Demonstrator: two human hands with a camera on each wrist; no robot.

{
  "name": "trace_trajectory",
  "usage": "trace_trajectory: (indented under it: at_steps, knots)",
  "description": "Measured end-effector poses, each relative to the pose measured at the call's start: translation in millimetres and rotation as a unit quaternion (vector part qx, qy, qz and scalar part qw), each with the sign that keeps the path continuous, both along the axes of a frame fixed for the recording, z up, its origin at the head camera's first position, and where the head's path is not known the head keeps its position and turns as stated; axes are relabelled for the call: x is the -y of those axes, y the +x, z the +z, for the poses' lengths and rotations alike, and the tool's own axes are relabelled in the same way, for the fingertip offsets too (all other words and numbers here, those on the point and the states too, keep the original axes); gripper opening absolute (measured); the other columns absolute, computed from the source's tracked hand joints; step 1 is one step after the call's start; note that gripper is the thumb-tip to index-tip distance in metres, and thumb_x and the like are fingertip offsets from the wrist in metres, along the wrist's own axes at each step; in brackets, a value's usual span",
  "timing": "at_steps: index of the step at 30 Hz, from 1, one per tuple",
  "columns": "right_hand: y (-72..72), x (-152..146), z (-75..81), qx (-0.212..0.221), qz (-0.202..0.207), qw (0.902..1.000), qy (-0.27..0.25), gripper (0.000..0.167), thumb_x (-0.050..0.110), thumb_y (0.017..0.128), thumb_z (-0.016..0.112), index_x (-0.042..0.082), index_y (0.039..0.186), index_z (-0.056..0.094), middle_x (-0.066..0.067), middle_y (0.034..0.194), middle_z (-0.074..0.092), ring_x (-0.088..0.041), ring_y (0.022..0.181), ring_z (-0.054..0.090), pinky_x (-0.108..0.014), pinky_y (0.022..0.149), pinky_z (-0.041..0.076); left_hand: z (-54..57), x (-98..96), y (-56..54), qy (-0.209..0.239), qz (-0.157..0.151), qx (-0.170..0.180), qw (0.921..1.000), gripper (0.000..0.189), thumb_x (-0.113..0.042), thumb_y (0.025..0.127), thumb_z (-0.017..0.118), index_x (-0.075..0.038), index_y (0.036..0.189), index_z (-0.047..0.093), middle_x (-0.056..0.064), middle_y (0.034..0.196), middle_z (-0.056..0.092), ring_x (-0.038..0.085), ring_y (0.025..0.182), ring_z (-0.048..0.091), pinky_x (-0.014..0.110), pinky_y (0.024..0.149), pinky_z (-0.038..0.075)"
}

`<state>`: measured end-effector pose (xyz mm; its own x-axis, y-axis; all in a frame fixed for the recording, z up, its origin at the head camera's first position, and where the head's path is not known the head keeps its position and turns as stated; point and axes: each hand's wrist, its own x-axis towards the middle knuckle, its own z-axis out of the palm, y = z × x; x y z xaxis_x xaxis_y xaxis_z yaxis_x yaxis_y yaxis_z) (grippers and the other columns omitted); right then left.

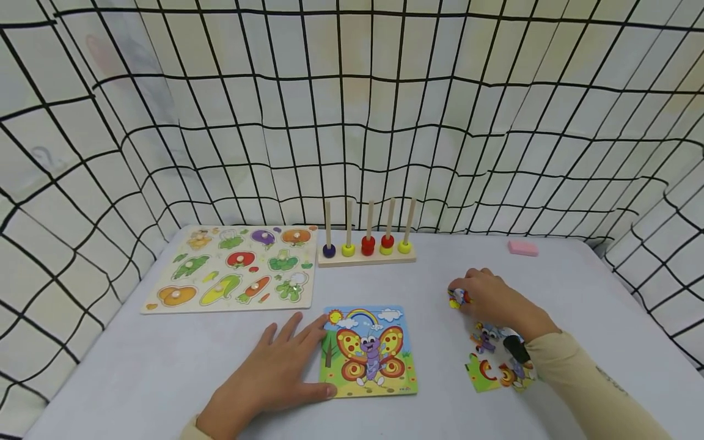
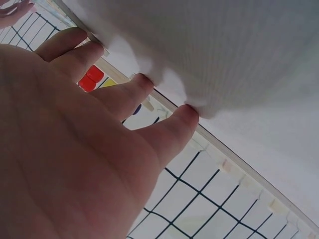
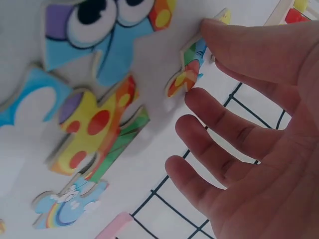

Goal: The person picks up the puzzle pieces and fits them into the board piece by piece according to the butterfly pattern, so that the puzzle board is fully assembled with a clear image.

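Note:
My left hand lies on the white table with its fingers spread. Its index finger and thumb touch the left edge of a square butterfly picture board. Over to the right, my right hand pinches a small colourful puzzle piece between thumb and index finger, while the other fingers are loosely bent. More loose puzzle pieces lie below that hand, some hidden by the wrist. The right wrist view shows several of them close up, including a yellow piece with red dots and one with cartoon eyes.
A wooden vegetable peg puzzle lies at the back left. Next to it stands a counting rack with upright pegs and coloured beads. A pink block sits at the back right. Black netting rises behind the table and along both sides.

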<state>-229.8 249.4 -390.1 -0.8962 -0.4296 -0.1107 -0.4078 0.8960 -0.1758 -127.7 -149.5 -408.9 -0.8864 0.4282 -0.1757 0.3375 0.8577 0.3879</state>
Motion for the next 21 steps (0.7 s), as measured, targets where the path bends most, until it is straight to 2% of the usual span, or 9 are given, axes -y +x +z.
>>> trace_trajectory:
  at_steps: [4, 12, 15, 21]
  knots:
    - [-5.5, 1.5, 1.3, 0.014, 0.006, 0.9998, 0.01, 0.036, 0.007, 0.09, 0.085, 0.009, 0.123, 0.074, -0.008, 0.105, 0.064, -0.031, 0.099, 0.056, -0.054, 0.086, 0.054, 0.2, 0.1, 0.0, -0.002, -0.001, -0.003, 1.0, 0.101, -0.07, 0.083, 0.081, -0.013, 0.16, 0.049, -0.002, 0.174, 0.032, 0.04, 0.161, 0.018, 0.074, 0.123, 0.015]
    - [-14.7, 8.3, 9.6, 0.061, 0.004, 0.9977, 0.03, 0.038, 0.004, 0.088, 0.086, 0.009, 0.122, 0.068, -0.008, 0.103, 0.06, -0.03, 0.096, 0.055, -0.049, 0.083, 0.055, -0.1, 0.3, -0.8, -0.002, -0.003, 0.0, 1.0, 0.102, -0.071, 0.083, 0.08, -0.012, 0.161, 0.048, -0.002, 0.174, 0.032, 0.041, 0.161, 0.017, 0.074, 0.123, 0.014]
    - [-19.2, 12.8, 13.2, 0.079, 0.008, 0.9961, 0.039, 0.035, 0.001, 0.088, 0.084, 0.009, 0.117, 0.065, -0.007, 0.1, 0.058, -0.029, 0.093, 0.053, -0.048, 0.081, 0.053, 0.4, 0.6, -0.6, -0.003, -0.001, 0.002, 1.0, 0.103, -0.071, 0.083, 0.08, -0.012, 0.161, 0.048, -0.002, 0.174, 0.032, 0.04, 0.162, 0.017, 0.074, 0.123, 0.014]
    - [-23.4, 20.3, 18.2, 0.107, -0.008, 0.9931, 0.047, 0.034, -0.002, 0.087, 0.08, 0.008, 0.112, 0.06, -0.008, 0.102, 0.057, -0.03, 0.096, 0.051, -0.048, 0.083, 0.053, -1.4, 0.8, 0.1, 0.001, -0.001, 0.0, 1.0, 0.104, -0.071, 0.083, 0.081, -0.013, 0.162, 0.046, -0.002, 0.174, 0.031, 0.04, 0.162, 0.016, 0.074, 0.123, 0.014]
